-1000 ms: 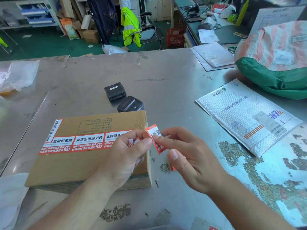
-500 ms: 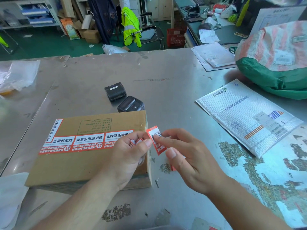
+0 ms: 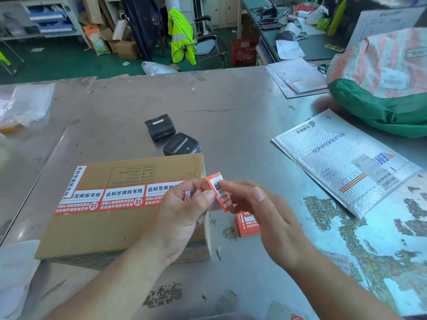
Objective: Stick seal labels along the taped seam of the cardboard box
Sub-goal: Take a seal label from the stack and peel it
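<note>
Parcel depot: steel counter [image 3: 231, 100], bubble mailer [image 3: 342, 162], mail sack [image 3: 381, 93]

Just under the right hand's fingers [image 3: 240, 192] a stack of labels [image 3: 248, 224] sits on the table [image 3: 242, 125], beside the cardboard box [image 3: 111, 227] that fills the room below the left hand [image 3: 182, 211]. Beyond the fingertips two black printers [image 3: 171, 135] block the way; past them, bare metal. Rightward lies a bubble mailer [image 3: 342, 162].

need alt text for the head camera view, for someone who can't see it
Two bare hands, left hand and right hand, hold a red and white seal label over the right end of a cardboard box on a metal table. Three labels already lie along its seam.
</note>
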